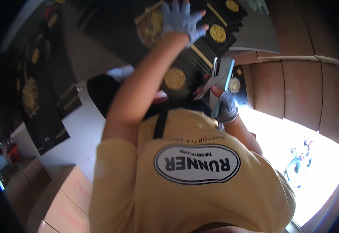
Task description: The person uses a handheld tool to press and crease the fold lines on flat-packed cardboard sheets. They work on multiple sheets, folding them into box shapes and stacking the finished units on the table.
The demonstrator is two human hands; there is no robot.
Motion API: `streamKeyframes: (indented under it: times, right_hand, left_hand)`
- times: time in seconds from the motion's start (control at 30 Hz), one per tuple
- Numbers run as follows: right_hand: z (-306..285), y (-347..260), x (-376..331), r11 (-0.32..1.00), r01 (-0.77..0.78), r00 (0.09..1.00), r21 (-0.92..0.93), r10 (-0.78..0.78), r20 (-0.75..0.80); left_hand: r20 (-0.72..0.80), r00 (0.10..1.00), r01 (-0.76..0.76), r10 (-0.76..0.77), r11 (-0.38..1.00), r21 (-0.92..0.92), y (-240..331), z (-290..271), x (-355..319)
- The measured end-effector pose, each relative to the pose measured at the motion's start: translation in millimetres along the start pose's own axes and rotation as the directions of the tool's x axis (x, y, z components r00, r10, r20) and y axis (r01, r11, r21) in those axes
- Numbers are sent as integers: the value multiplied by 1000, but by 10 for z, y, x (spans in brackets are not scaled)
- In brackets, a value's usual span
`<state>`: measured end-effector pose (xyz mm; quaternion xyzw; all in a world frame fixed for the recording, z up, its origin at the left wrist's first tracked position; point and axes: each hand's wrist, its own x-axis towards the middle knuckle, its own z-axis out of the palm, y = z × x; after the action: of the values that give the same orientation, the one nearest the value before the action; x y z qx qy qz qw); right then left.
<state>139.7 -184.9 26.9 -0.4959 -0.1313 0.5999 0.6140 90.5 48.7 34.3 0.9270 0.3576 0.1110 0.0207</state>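
My left hand (181, 17), in a pale blue-grey fingerless glove, lies flat with its fingers spread on a black flat carton with a round gold emblem (150, 27) at the top of the view. My right hand (227, 106), gloved the same way, grips a silver and teal plier stapler (221, 77) that points up toward a fan of black cartons with gold emblems (200, 50). The stapler's jaws are close to the edge of these cartons. My yellow shirt fills the lower middle and hides what lies under it.
More black cartons with gold emblems (35, 97) are stacked at the left on a white table (80, 132). Brown cardboard boxes (66, 198) stand at the lower left. Tall brown cardboard panels (294, 85) rise at the right, beside a brightly lit floor (305, 163).
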Motion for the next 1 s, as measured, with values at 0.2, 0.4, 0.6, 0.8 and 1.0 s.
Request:
streamKeyframes:
  times: [0.2, 0.4, 0.6, 0.8, 1.0]
  right_hand:
    - [-655, -401, 94, 983, 63, 998, -170, -67, -21]
    - [-928, -1740, 658, 778, 313, 927, -545, -375, -2]
    - [-17, -1706, 568, 432, 542, 733, -721, -663, 154]
    - [-798, -618, 214, 891, 138, 988, -433, -155, -6]
    - [-741, -126, 433, 971, 52, 995, -232, -69, -66]
  left_hand:
    - [129, 961, -249, 244, 968, 21, -420, -140, -466]
    - [110, 597, -801, 795, 583, 139, -391, -233, -601]
    - [34, 955, -297, 296, 933, 205, -340, 60, -142]
    - [-118, 984, 162, -131, 935, 315, -496, 301, 99]
    - [-182, 979, -43, 90, 968, 248, -360, 328, -14]
